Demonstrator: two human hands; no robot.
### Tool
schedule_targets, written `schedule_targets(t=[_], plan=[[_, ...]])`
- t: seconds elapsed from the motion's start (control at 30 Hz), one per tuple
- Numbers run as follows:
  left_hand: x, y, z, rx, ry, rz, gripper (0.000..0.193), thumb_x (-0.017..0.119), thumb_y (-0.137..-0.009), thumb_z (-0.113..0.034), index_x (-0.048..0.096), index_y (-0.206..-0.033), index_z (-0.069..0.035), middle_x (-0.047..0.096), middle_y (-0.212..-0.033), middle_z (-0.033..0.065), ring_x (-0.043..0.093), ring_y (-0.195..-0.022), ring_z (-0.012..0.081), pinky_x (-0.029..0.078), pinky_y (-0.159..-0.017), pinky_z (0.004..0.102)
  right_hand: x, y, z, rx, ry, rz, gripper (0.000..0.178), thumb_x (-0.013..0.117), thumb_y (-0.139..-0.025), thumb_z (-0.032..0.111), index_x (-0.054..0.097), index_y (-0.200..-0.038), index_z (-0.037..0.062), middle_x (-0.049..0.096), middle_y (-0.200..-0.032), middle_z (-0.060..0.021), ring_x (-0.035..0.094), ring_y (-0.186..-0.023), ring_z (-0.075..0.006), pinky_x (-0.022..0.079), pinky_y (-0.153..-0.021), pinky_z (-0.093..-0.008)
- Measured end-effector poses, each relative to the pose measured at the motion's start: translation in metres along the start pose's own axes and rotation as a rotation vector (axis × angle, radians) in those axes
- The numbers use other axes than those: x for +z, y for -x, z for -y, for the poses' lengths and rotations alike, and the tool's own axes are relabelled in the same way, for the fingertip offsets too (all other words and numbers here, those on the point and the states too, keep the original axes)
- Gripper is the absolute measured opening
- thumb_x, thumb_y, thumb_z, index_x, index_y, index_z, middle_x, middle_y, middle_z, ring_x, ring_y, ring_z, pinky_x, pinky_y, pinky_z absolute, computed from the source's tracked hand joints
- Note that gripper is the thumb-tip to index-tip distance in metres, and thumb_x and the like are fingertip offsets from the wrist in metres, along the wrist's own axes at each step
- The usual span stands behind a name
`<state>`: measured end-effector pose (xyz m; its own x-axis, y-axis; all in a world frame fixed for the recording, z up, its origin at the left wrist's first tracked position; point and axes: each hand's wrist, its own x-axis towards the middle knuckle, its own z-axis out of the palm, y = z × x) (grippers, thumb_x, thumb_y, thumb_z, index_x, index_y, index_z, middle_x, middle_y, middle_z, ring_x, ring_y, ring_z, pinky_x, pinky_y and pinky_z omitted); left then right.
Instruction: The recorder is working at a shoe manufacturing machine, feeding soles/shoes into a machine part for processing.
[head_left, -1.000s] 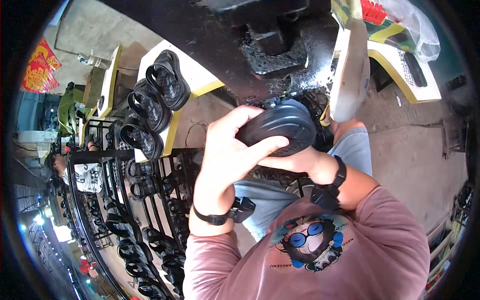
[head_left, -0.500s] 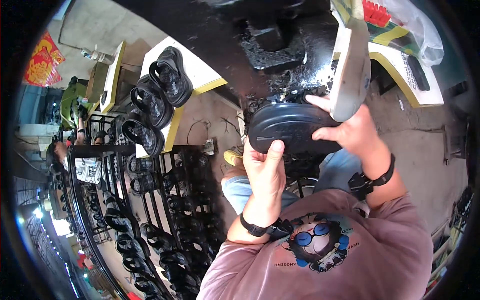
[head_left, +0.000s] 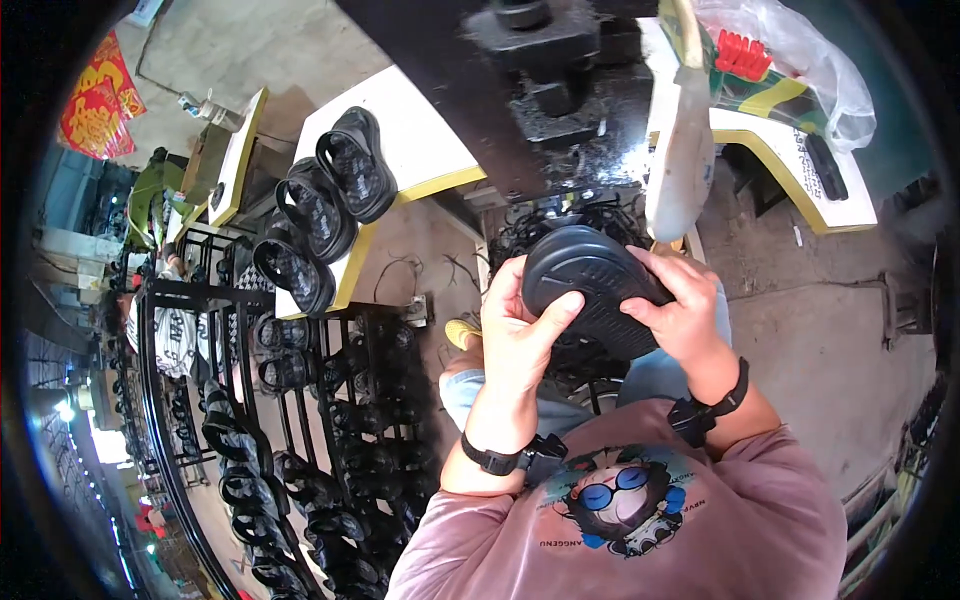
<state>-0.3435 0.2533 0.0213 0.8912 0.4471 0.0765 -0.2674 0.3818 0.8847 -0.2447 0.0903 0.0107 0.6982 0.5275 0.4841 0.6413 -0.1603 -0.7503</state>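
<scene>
A black sandal (head_left: 590, 285) is tilted in front of me, its ridged sole turned up toward my view. My left hand (head_left: 522, 325) grips its left side, the thumb laid on the sole and the fingers behind. On the right side my right hand (head_left: 685, 305) holds it too, thumb on the sole and fingers over the edge. The sandal's straps are hidden beneath. Just beyond it stands a black machine (head_left: 550, 95), apart from the sandal. A long off-white tapered piece (head_left: 683, 160) hangs beside the machine, above my right hand.
Three black sandals (head_left: 357, 165) line a white, yellow-edged table (head_left: 425, 140) at left. A black rack (head_left: 160, 400) below bears many more. Dark tangled scraps (head_left: 520, 230) lie under the machine. A right-hand table (head_left: 850, 205) carries a clear bag (head_left: 850, 80) and a red toothed piece (head_left: 742, 55).
Both hands have drawn the sandal toward me, away from the machine and the off-white piece. Its sole has turned further into view. My right hand has shifted left and down.
</scene>
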Motion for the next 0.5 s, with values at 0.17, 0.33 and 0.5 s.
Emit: schedule_targets(t=[0.17, 0.33, 0.5], plan=[[0.009, -0.011, -0.003, 0.025, -0.073, 0.032, 0.042, 0.073, -0.076, 0.0, 0.053, -0.113, 0.0, 0.063, -0.107, 0.0096, 0.06, -0.097, 0.0153, 0.047, -0.088, 0.0287, 0.001, -0.003, -0.011, -0.039, 0.007, -0.1, 0.054, 0.079, -0.068, 0.031, 0.063, -0.108, -0.0003, 0.06, -0.076, -0.011, 0.059, -0.068, -0.0216, 0.047, -0.062, -0.0291], [0.01, -0.004, 0.004, 0.064, -0.037, -0.053, 0.043, 0.074, -0.076, 0.0, 0.052, -0.114, 0.0, 0.063, -0.106, 0.0101, 0.061, -0.096, 0.016, 0.048, -0.087, 0.029, -0.012, -0.023, -0.02, -0.089, 0.024, 0.005, 0.053, 0.081, -0.065, 0.032, 0.064, -0.103, -0.0008, 0.061, -0.075, -0.0116, 0.058, -0.064, -0.022, 0.047, -0.059, -0.0294], [0.019, -0.002, 0.015, 0.092, 0.067, -0.15, 0.042, 0.074, -0.076, -0.003, 0.051, -0.111, -0.002, 0.062, -0.103, 0.0084, 0.06, -0.093, 0.0144, 0.048, -0.084, 0.0286, -0.033, -0.053, -0.01, -0.241, 0.087, 0.104, 0.045, 0.081, -0.061, 0.034, 0.067, -0.092, 0.0028, 0.06, -0.07, -0.0095, 0.057, -0.059, -0.0247, 0.046, -0.054, -0.0324]])
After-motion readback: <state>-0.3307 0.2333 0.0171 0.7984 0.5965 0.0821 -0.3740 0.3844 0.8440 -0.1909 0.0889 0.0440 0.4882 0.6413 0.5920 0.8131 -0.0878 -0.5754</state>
